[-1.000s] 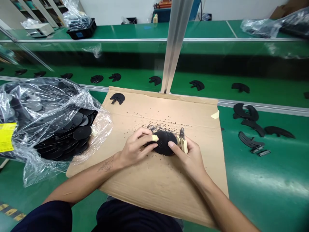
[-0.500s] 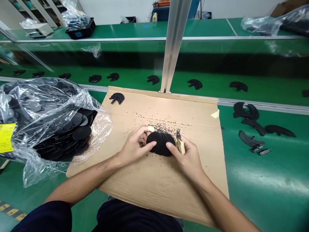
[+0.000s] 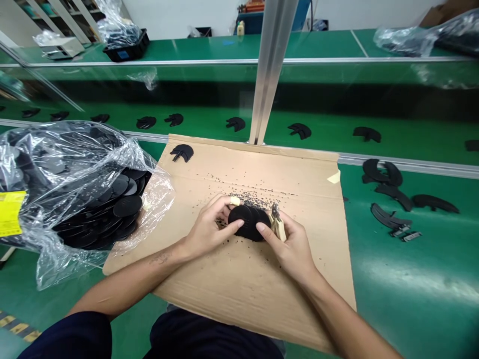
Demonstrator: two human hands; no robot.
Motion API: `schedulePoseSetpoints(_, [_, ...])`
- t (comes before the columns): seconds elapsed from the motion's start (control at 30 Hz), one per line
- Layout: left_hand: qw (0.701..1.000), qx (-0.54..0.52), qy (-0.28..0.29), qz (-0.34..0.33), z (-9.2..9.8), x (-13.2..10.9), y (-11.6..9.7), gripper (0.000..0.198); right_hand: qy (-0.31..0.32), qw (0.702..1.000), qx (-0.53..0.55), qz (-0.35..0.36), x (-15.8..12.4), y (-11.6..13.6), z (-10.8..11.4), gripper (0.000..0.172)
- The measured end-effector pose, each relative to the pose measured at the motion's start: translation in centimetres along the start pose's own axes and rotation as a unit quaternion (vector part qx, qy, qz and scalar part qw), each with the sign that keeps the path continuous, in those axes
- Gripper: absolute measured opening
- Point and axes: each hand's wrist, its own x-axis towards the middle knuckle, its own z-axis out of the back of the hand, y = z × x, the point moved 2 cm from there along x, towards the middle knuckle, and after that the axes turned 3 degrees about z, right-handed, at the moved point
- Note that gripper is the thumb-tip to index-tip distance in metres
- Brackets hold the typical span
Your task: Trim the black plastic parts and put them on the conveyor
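Observation:
My left hand (image 3: 209, 227) and my right hand (image 3: 290, 244) both grip a small stack of black round plastic discs (image 3: 249, 222) over a cardboard sheet (image 3: 239, 284). The left fingers curl round the discs' left edge, one fingertip wearing a pale cot. The right thumb presses the discs' right edge, and that hand also clasps small cutters with cream handles (image 3: 277, 223). Black trimmings (image 3: 254, 192) lie scattered on the cardboard just beyond the discs.
A clear plastic bag of black discs (image 3: 75, 189) lies at the left. One trimmed black part (image 3: 182, 151) sits at the cardboard's far left corner. Several black parts lie on the green conveyor belt (image 3: 299, 130) beyond, offcuts (image 3: 389, 189) at the right. An aluminium post (image 3: 271, 70) rises ahead.
The discs were turned slightly in my hands and my left fingers shifted round their edge. The parts on the conveyor drifted to the left.

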Motion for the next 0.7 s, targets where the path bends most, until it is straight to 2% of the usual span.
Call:
schedulePoseSetpoints(0.07, [1.000,-0.007,0.012,0.012,-0.06,0.06,0.13,0.029,-0.002,1.000,-0.004,0.003,0.00,0.03,0.02,0.031])
schedulePoseSetpoints(0.23, [0.989,-0.114,0.079,0.047,-0.47,0.10,0.31,0.021,0.002,1.000,-0.003,0.002,0.03,0.10,0.01,0.031])
schedulePoseSetpoints(0.7, [0.990,-0.112,0.076,0.032,-0.30,0.06,0.04,0.024,0.007,1.000,-0.006,0.007,-0.03,0.33,-0.10,0.031])
